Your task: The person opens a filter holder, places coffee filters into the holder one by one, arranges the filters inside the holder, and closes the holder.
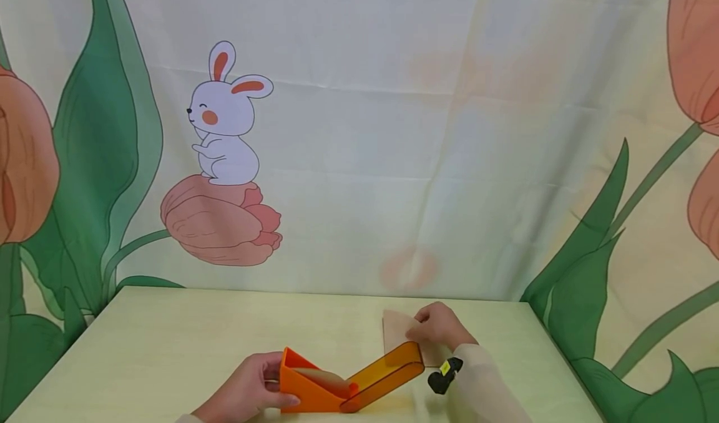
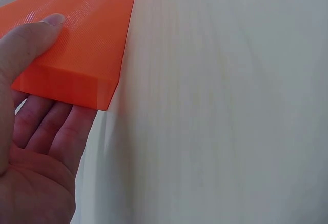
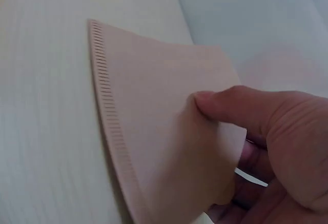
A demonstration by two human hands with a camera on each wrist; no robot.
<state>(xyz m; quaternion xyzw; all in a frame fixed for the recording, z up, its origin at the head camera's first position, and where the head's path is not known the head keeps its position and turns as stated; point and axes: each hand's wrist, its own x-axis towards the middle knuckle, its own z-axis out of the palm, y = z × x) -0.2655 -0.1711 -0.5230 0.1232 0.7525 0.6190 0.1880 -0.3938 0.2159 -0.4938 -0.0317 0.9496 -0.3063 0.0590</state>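
My left hand (image 1: pixel 247 385) grips the closed end of an orange filter case (image 1: pixel 311 398), thumb on one side and fingers beneath in the left wrist view. The case's see-through amber lid (image 1: pixel 387 376) is swung open to the right on its hinge. Inside the case lies a tan paper piece (image 1: pixel 322 378), partly hidden by the walls. Behind the lid, my right hand (image 1: pixel 440 326) pinches a brown paper coffee filter (image 3: pixel 148 106) between thumb and fingers. A crimped seam runs along the filter's edge in the right wrist view; my hand covers one end.
A pale wood-grain table (image 1: pixel 185 329) lies under both hands. At its back edge hangs a cloth backdrop (image 1: pixel 348 161) printed with a rabbit and tulips. A small black device with a yellow label (image 1: pixel 445 376) sits at my right wrist.
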